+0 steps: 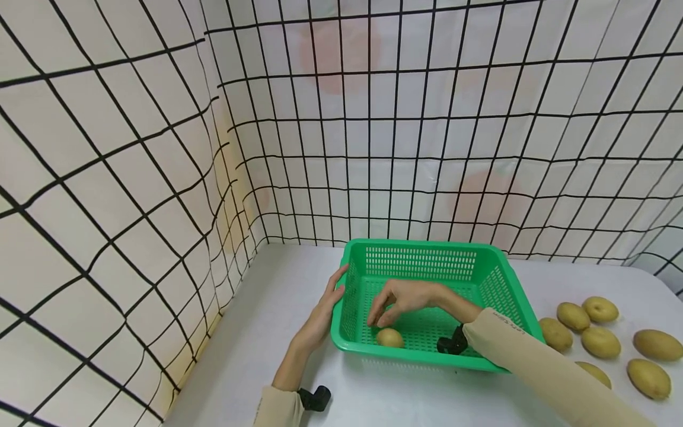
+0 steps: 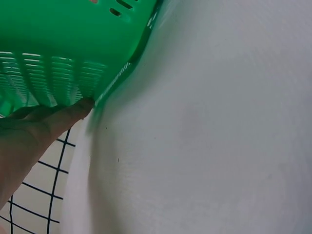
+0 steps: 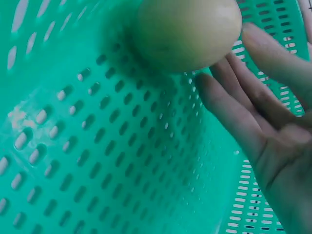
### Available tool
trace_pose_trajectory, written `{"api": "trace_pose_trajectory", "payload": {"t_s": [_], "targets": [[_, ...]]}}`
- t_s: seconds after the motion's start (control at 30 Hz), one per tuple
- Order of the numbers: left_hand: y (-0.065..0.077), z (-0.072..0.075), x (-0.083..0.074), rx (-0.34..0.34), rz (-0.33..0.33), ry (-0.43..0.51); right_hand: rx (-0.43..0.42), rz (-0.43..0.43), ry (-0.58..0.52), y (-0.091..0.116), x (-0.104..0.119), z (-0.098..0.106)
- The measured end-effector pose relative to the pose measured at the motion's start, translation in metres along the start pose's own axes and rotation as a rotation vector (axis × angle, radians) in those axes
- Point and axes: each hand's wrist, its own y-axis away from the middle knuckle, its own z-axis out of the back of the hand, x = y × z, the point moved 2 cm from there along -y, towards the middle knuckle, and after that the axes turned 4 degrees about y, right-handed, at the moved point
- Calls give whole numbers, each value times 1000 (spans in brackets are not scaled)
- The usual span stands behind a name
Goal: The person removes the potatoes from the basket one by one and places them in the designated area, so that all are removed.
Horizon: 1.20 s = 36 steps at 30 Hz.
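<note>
A green perforated plastic basket (image 1: 421, 353) stands on the white table in the head view. My left hand (image 1: 321, 314) rests against its left side, fingers extended at the rim; in the left wrist view the fingers (image 2: 63, 118) lie along the outer wall. Inside the basket my right hand (image 1: 409, 295) is over the left part of the floor, fingers bent loosely downward. Just below its fingertips lies one potato (image 1: 390, 338), near the front left corner. Up close in the right wrist view, the thumb and fingers are spread beside the potato (image 3: 187, 34), not wrapped round it.
Several loose potatoes (image 1: 601, 342) lie on the table to the right of the basket, partly behind my right sleeve (image 1: 539, 367). A black wire grid (image 1: 395, 118) encloses the table at the back and left. Small black cameras (image 1: 315, 398) sit on both wrists.
</note>
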Motion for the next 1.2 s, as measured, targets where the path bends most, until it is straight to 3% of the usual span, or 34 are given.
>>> {"api": "trace_pose_trajectory", "payload": {"t_s": [0.37, 0.7, 1.2], "targets": [[0, -2, -3, 10, 0, 0, 80, -7, -44, 8, -1, 4], [0, -2, -3, 4, 1, 16, 95, -47, -70, 19, -2, 16], [-1, -1, -1, -17, -5, 1, 46, -83, 14, 32, -7, 26]]}}
